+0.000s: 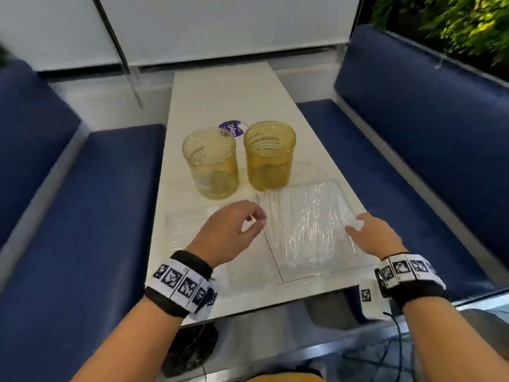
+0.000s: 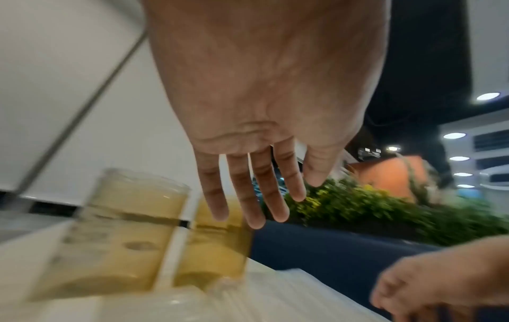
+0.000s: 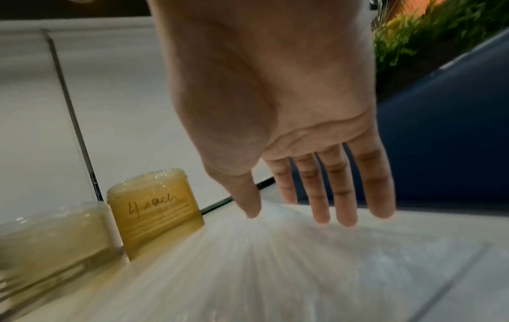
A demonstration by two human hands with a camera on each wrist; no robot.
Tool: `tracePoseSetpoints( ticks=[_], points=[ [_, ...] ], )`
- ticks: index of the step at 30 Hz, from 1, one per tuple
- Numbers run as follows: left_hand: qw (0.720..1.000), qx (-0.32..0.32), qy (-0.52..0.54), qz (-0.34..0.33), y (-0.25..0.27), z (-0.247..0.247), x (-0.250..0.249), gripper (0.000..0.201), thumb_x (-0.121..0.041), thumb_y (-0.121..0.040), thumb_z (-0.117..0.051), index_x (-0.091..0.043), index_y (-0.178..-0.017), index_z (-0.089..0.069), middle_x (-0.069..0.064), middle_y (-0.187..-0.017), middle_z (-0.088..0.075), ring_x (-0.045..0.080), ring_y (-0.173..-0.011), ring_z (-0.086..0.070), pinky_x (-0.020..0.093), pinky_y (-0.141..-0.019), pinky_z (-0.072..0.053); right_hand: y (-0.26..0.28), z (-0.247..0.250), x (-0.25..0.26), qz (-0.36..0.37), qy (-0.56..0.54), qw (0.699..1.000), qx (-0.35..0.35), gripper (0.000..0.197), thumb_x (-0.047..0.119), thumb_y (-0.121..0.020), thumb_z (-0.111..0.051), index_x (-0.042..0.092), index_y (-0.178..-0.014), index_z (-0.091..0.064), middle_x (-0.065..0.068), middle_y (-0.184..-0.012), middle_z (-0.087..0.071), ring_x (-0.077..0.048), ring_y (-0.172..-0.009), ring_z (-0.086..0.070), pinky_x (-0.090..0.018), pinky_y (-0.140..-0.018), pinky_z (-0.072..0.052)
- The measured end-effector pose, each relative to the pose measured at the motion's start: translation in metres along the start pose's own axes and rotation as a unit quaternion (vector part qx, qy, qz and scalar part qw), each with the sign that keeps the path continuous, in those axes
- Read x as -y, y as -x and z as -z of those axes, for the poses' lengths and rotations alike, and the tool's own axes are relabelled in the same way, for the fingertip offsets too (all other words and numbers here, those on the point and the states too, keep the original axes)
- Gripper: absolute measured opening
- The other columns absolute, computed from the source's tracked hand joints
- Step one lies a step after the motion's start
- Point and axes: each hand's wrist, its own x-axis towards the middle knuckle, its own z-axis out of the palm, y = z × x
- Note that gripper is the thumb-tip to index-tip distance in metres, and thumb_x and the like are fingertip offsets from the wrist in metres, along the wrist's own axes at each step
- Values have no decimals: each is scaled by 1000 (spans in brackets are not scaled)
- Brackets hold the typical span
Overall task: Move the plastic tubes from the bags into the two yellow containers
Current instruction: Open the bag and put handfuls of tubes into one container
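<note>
Two yellow see-through containers stand side by side mid-table, the left container (image 1: 209,164) (image 2: 118,235) and the right container (image 1: 268,154) (image 3: 154,209), which has handwriting on it. In front of them lies a clear bag of plastic tubes (image 1: 305,230) (image 3: 248,272). A flatter clear bag (image 1: 181,232) lies to its left. My left hand (image 1: 257,220) (image 2: 264,202) hovers between the two bags, fingers relaxed and holding nothing. My right hand (image 1: 355,226) (image 3: 303,215) is over the tube bag's right edge with straight fingers, just above or touching it.
A purple label (image 1: 232,128) lies behind the containers. The narrow white table (image 1: 220,95) has blue benches (image 1: 82,202) on both sides, and its near edge is just below my wrists. A dark bag (image 1: 190,351) sits on the floor underneath.
</note>
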Motion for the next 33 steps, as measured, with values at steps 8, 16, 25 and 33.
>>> tracePoseSetpoints(
  ticks=[8,16,25,33],
  points=[
    [975,181,-93,-88,-36,-92,-28,26,-42,-98,-59,-22,-115,-64,-3,-123,-60,18,-114,-53,40,-95,-47,-2,-14,11,-84,11,996,-10,40,30,-98,-50,3,-127,-54,-19,-132,-50,-40,-122,-50,-46,-94,-46],
    [956,211,-164,-124,-24,-136,-29,50,-57,-82,-72,-23,-117,-62,4,-154,-39,25,-139,-37,45,-111,-35,3,-4,21,-56,7,997,-59,28,17,-100,-48,4,-123,-55,-16,-124,-60,-37,-113,-60,-43,-91,-49],
    [932,145,-294,-153,-24,-139,-42,33,-21,-88,-64,-7,-117,-62,14,-141,-51,36,-103,-59,40,-63,-45,17,42,48,95,-38,983,-155,13,18,-101,-51,14,-108,-60,-8,-100,-69,-26,-83,-63,-34,-68,-51],
    [991,-41,-116,-55,-52,-99,-71,22,-22,-100,-51,-8,-93,-67,8,-94,-63,28,-78,-63,40,-67,-51,40,53,62,170,-38,895,-412,35,36,-89,-63,20,-120,-60,-4,-129,-50,-27,-122,-44,-39,-93,-41]
  ],
)
